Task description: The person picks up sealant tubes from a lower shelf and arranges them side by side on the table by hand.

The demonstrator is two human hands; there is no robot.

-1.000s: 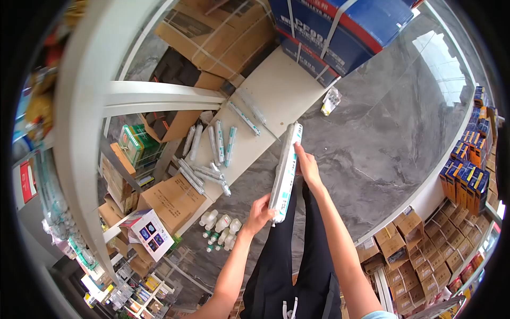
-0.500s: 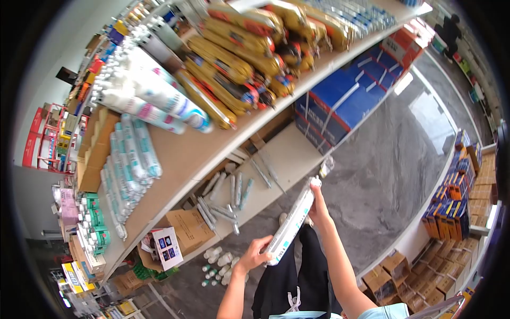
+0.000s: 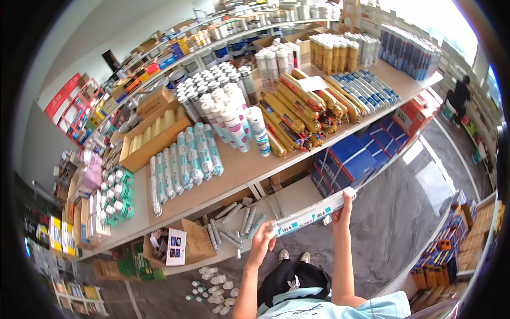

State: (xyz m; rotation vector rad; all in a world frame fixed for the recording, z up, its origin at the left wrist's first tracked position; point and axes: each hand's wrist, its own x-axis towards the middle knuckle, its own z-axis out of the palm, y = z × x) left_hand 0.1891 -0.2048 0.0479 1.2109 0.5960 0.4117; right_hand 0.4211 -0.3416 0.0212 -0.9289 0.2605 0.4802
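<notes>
Between my hands is a white sealant tube (image 3: 311, 215) with teal print, held level and slightly tilted up at its right end. My left hand (image 3: 261, 240) grips its left end; my right hand (image 3: 344, 208) grips its right end. Beyond it, a table (image 3: 154, 217) bears a pile of similar teal-and-white tubes (image 3: 194, 154), upright white bottles (image 3: 231, 119) and gold tubes (image 3: 292, 114). Several loose tubes (image 3: 234, 223) lie on the low shelf underneath.
Blue boxes (image 3: 348, 159) fill the shelf under the table's right part. White bottles (image 3: 218, 287) stand on the floor at lower left. An open carton (image 3: 194, 236) sits below the table. A person (image 3: 458, 101) is at the far right.
The view has risen from the low shelf to the tabletop. The tube in my hands has turned from steep to nearly level, with both hands still on its ends.
</notes>
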